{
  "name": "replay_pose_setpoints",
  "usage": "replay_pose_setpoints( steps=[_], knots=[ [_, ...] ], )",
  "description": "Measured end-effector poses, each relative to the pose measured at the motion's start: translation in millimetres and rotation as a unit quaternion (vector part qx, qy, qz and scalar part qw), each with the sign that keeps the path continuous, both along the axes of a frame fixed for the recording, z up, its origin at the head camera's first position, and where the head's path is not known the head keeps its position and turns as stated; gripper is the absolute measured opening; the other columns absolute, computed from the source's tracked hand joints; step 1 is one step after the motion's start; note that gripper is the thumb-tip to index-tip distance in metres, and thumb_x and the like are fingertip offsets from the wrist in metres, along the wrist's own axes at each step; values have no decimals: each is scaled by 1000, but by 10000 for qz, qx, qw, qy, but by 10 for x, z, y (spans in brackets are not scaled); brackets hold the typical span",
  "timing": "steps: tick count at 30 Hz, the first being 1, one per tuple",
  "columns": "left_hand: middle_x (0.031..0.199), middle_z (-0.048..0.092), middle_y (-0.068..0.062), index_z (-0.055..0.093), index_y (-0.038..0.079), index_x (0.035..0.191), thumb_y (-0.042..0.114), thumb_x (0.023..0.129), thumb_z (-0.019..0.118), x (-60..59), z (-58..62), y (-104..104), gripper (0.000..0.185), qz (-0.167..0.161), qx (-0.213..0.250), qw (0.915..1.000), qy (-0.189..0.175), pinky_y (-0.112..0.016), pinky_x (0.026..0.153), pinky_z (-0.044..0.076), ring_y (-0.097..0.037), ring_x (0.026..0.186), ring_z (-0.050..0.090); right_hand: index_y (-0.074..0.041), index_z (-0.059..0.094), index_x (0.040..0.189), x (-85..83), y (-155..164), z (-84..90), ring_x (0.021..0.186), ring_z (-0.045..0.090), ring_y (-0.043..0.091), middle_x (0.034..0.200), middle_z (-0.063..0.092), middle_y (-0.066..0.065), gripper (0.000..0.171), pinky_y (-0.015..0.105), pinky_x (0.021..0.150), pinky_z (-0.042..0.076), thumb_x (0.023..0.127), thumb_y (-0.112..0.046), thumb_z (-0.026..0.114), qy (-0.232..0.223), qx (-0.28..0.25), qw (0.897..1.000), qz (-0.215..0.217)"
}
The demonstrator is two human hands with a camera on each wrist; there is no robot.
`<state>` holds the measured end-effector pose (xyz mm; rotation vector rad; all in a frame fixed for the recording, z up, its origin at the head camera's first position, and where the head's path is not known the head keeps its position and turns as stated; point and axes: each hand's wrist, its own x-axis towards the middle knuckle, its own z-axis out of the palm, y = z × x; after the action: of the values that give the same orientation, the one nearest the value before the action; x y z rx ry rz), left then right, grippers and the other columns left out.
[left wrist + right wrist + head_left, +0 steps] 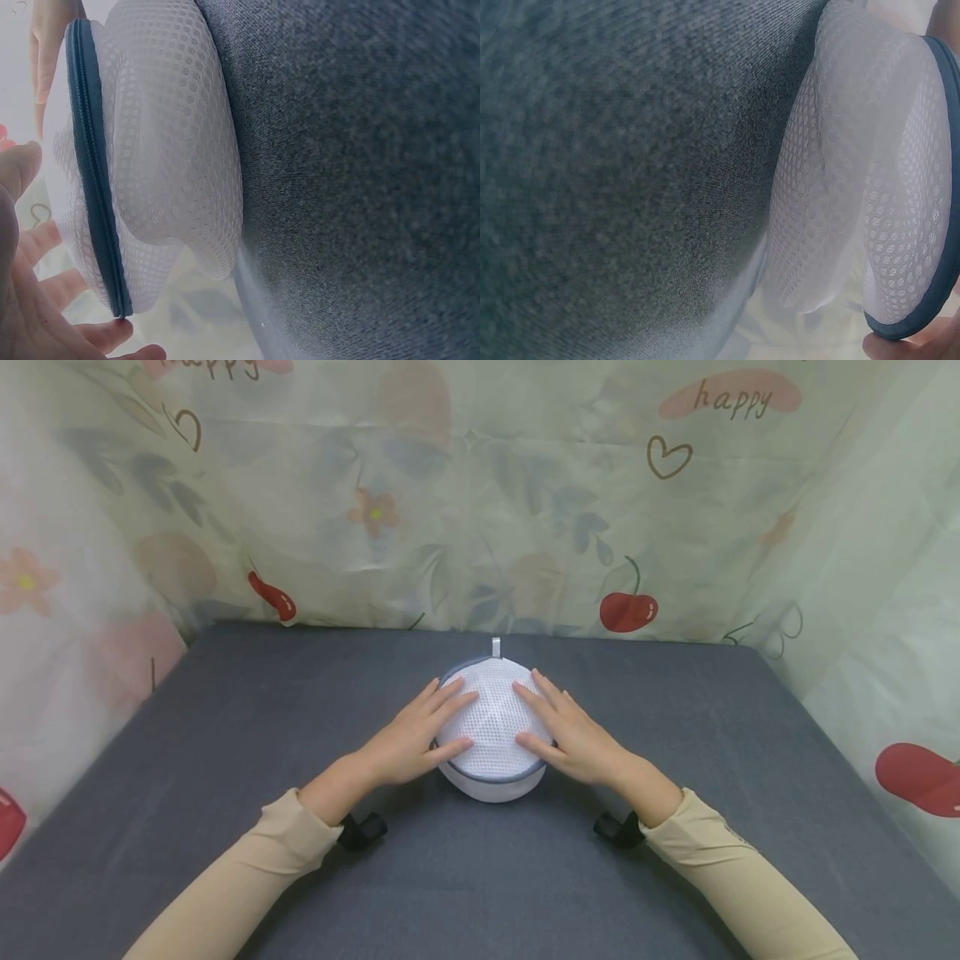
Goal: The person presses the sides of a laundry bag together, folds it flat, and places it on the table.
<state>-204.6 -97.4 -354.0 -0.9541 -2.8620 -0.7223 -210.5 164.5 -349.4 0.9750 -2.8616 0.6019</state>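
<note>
A round white mesh pouch (492,727) with a dark blue zipper rim and a small white loop at its far side sits on the grey cloth table (225,710). My left hand (420,735) lies flat on the pouch's left half, fingers straight and spread. My right hand (564,733) lies the same way on its right half. The left wrist view shows the mesh pouch (161,150) from the side with its blue zipper band and my left hand (45,315) against its top. The right wrist view shows the pouch (862,180) bulging above the cloth.
A flowered curtain (480,493) with cherries and the word "happy" walls in the table at the back and both sides. Black wrist camera mounts (362,831) hang under both beige sleeves.
</note>
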Motion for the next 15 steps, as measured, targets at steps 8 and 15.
replay_pose_setpoints(
  steps=[8, 15],
  knots=[
    [157, 19, -9, 30, 20, 147, 41, 94, 51, 2, -3, 5, 61, 5, -66, 10000, -50, -61, 110, 21, -43, 143, 12, -15, 23, 149, 5, -5, -7, 144, 20, 34, 157, 11, 18, 67, 59, 113, 16, 93, -37, 54, -42, 69, 10000, 21],
    [157, 16, -11, 29, 20, 147, 42, 94, 52, 1, -16, 6, 62, -17, -91, 9999, -116, -60, 111, 21, -42, 143, 11, -15, 23, 149, 3, -9, -26, 143, 20, 34, 156, 11, 18, 68, 59, 113, 16, 93, -36, 54, -19, 137, 9999, 21]
  ],
)
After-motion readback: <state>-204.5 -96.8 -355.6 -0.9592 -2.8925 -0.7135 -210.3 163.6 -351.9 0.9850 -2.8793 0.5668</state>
